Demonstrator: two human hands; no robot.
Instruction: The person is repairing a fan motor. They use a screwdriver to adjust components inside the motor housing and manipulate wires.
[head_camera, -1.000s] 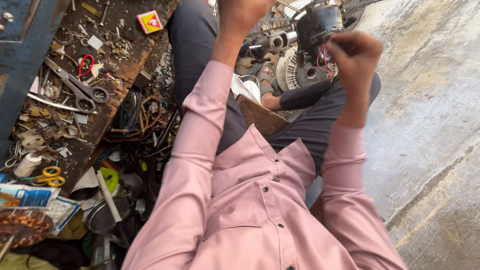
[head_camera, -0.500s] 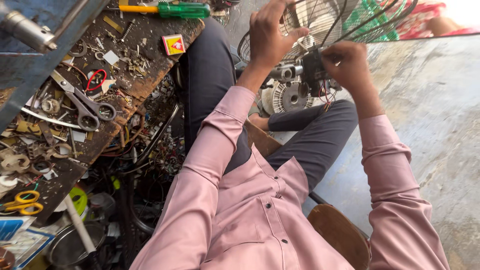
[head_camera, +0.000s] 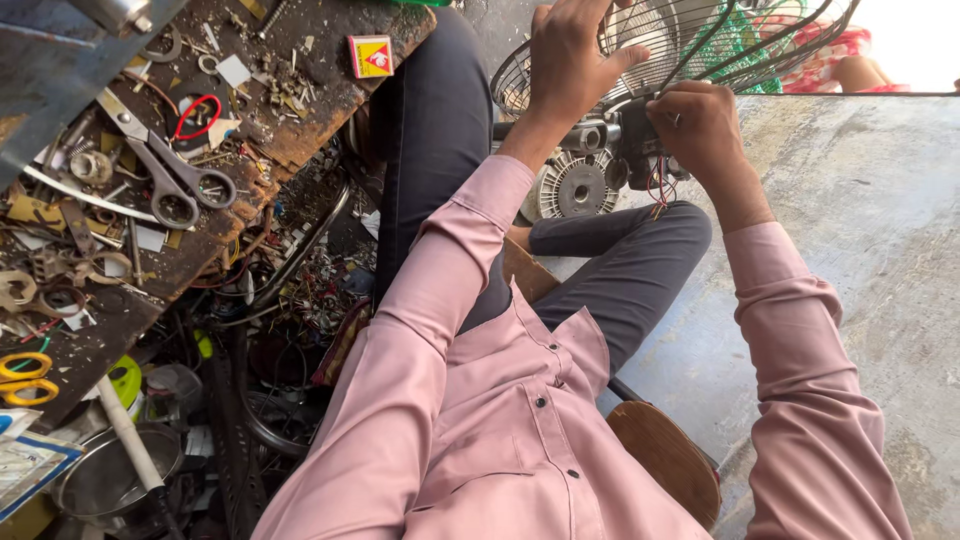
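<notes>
A table fan lies on my lap, its wire guard (head_camera: 690, 35) toward the top and its bare motor (head_camera: 575, 185) below, with coloured wires (head_camera: 655, 190) hanging from the dark motor housing. My left hand (head_camera: 570, 65) rests on the guard and motor top, fingers spread over it. Beside it, my right hand (head_camera: 700, 125) is closed around the dark housing at the motor's right side. Pink shirt sleeves cover both arms; I sit cross-legged in dark trousers.
A cluttered wooden workbench (head_camera: 300, 130) stands at left with large scissors (head_camera: 165, 170), a small red-yellow box (head_camera: 371, 55), yellow-handled scissors (head_camera: 25, 375) and scraps. Tangled wires and metal bowls (head_camera: 110, 480) fill the floor below. Concrete floor (head_camera: 880, 250) lies right. A wooden stool (head_camera: 665, 460) is under me.
The view has tilted down and back, so the fan and both hands now sit higher and clearer. My left hand has spread onto the guard; my right stays at the housing.
</notes>
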